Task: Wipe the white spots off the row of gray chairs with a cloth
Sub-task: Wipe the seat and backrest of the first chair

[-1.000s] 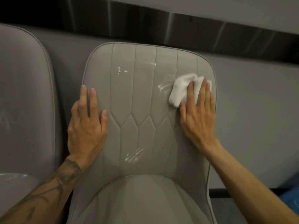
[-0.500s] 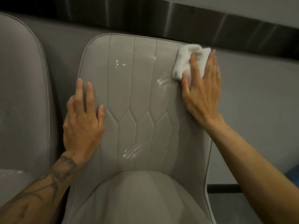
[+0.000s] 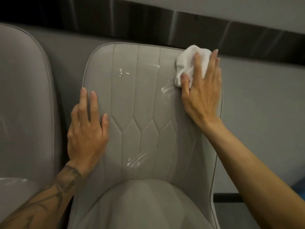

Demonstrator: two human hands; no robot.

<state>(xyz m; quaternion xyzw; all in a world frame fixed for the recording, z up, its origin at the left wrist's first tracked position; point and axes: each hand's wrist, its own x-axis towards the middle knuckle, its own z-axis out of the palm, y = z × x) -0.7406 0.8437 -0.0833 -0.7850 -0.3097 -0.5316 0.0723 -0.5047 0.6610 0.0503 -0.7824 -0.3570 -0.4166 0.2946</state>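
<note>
Right hand (image 3: pixel 203 96) presses the white cloth (image 3: pixel 184 61) with straight fingers on the gray chair (image 3: pixel 148 100) top corner; left hand (image 3: pixel 87 134) rests flat.

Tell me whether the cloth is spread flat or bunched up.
Bunched: the cloth shows lumps and folds under the right hand, pressed on the chair back at its upper corner.

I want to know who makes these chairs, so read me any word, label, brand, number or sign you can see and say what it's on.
None: no word, label, brand, number or sign can be read.
The gray stitched upholstered chair bears only white smears, the crumpled white cloth is plain, and the dark tattoo on the left forearm shows lines, no letters.
</note>
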